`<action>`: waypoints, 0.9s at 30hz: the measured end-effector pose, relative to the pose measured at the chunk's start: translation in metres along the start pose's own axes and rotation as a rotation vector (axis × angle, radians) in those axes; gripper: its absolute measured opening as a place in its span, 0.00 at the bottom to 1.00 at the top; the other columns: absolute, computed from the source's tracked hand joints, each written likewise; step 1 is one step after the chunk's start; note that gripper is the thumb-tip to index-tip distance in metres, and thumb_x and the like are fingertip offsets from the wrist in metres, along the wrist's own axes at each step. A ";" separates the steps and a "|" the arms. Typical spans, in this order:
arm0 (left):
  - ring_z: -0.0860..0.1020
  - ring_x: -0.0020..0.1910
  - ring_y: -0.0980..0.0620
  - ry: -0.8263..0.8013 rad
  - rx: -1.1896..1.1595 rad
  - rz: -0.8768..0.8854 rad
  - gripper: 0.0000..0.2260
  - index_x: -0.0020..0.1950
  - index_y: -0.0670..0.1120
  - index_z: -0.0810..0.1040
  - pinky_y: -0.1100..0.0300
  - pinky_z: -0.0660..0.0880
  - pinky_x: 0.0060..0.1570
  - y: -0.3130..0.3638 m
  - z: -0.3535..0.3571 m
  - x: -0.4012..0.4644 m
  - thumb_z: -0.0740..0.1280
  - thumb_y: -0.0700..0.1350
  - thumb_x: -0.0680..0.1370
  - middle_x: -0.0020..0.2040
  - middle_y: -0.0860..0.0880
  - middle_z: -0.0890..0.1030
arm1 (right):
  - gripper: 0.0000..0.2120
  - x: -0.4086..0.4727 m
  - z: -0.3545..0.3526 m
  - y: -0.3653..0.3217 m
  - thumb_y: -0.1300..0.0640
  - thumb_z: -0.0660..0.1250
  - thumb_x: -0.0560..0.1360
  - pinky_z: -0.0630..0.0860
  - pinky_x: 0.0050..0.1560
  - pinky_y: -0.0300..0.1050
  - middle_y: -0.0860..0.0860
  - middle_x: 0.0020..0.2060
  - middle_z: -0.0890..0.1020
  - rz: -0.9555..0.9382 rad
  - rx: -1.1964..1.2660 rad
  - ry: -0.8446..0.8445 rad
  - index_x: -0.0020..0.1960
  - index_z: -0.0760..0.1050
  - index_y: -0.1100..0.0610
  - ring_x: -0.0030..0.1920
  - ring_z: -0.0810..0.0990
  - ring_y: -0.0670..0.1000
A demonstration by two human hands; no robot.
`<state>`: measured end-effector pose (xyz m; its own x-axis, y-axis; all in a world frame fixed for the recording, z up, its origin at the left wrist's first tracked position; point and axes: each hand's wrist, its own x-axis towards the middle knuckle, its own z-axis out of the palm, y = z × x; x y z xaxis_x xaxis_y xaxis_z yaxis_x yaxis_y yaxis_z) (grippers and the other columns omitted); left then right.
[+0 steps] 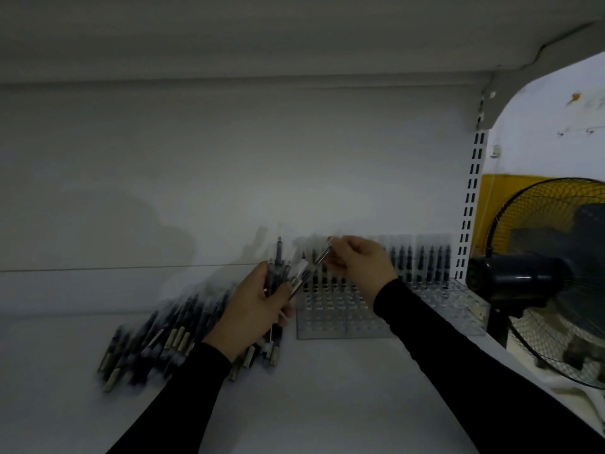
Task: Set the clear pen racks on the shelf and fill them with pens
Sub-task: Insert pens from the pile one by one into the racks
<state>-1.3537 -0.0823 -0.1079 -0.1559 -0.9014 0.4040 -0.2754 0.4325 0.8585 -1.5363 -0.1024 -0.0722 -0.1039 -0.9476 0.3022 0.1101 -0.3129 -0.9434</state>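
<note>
Both hands grip pens: left hand (253, 301) a bundle (278, 276), right hand (363, 260) seemingly one pen (319, 259).

- Clear pen racks (343, 319): two, side by side on the shelf (327, 404). The second rack (458, 303) lies right of the first, toward the fan.
- Pens standing in the racks (422, 267): back rows only — exact number blurred, not countable.
- Loose pens (154, 339): one heap, left of the racks; well over a dozen, no exact count possible.
- Hands: two. Left hand (252, 309) grips a bundle of several pens (278, 267); right hand (363, 260) pinches a single pen (319, 258).
- Fan (556, 273): one — right of the racks, beyond the shelf edge.
- Slotted upright (471, 198): one, behind the right-hand rack.
</note>
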 end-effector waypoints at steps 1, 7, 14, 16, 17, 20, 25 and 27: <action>0.80 0.31 0.49 0.007 -0.008 -0.006 0.03 0.54 0.46 0.73 0.59 0.76 0.31 -0.001 -0.001 0.001 0.63 0.41 0.81 0.37 0.45 0.81 | 0.09 0.004 -0.003 -0.004 0.60 0.65 0.79 0.82 0.42 0.40 0.54 0.34 0.81 -0.032 0.026 0.047 0.41 0.78 0.62 0.36 0.81 0.50; 0.78 0.30 0.54 0.064 0.013 -0.014 0.04 0.54 0.45 0.74 0.63 0.74 0.30 -0.003 -0.003 0.004 0.65 0.43 0.80 0.38 0.43 0.82 | 0.08 0.021 -0.015 -0.011 0.56 0.69 0.76 0.82 0.48 0.44 0.46 0.36 0.83 -0.286 -0.265 0.279 0.50 0.82 0.60 0.39 0.84 0.48; 0.75 0.28 0.60 0.081 0.065 0.010 0.04 0.52 0.45 0.75 0.66 0.73 0.30 -0.005 -0.005 0.005 0.65 0.44 0.80 0.34 0.47 0.78 | 0.11 0.026 -0.005 -0.001 0.53 0.67 0.77 0.78 0.57 0.46 0.52 0.44 0.85 -0.358 -0.594 0.181 0.54 0.82 0.58 0.45 0.84 0.50; 0.76 0.29 0.58 0.088 0.066 0.014 0.03 0.51 0.45 0.75 0.65 0.73 0.30 -0.005 -0.006 0.005 0.66 0.44 0.80 0.33 0.48 0.78 | 0.12 0.026 -0.003 0.000 0.53 0.67 0.77 0.76 0.57 0.41 0.53 0.48 0.85 -0.376 -0.666 0.163 0.55 0.82 0.59 0.47 0.83 0.51; 0.76 0.29 0.58 0.089 0.075 0.016 0.03 0.51 0.45 0.75 0.65 0.73 0.30 -0.005 -0.006 0.005 0.66 0.44 0.80 0.33 0.48 0.78 | 0.12 0.025 -0.001 0.001 0.53 0.66 0.78 0.75 0.57 0.38 0.53 0.49 0.85 -0.380 -0.720 0.152 0.55 0.82 0.59 0.49 0.82 0.51; 0.75 0.27 0.61 0.081 0.099 0.018 0.04 0.52 0.45 0.75 0.67 0.72 0.30 -0.004 -0.006 0.004 0.65 0.44 0.80 0.34 0.48 0.78 | 0.13 0.024 0.003 0.002 0.52 0.64 0.79 0.73 0.57 0.36 0.53 0.51 0.84 -0.338 -0.880 0.065 0.56 0.81 0.59 0.51 0.81 0.51; 0.75 0.27 0.61 0.079 0.100 0.016 0.04 0.53 0.44 0.75 0.67 0.73 0.29 0.000 -0.005 0.004 0.65 0.43 0.80 0.36 0.47 0.79 | 0.15 0.023 0.009 0.007 0.52 0.61 0.81 0.66 0.42 0.36 0.56 0.44 0.84 -0.337 -1.091 -0.027 0.47 0.81 0.60 0.41 0.78 0.51; 0.76 0.28 0.61 0.074 0.110 0.020 0.04 0.53 0.44 0.75 0.67 0.73 0.30 0.000 -0.005 0.003 0.65 0.44 0.80 0.36 0.47 0.79 | 0.15 0.024 0.009 0.007 0.52 0.61 0.81 0.66 0.42 0.37 0.56 0.43 0.84 -0.333 -1.090 -0.024 0.46 0.81 0.60 0.43 0.79 0.53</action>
<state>-1.3500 -0.0852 -0.1049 -0.0930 -0.8902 0.4460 -0.3757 0.4463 0.8122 -1.5290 -0.1277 -0.0709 0.0532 -0.8326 0.5513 -0.8383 -0.3373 -0.4285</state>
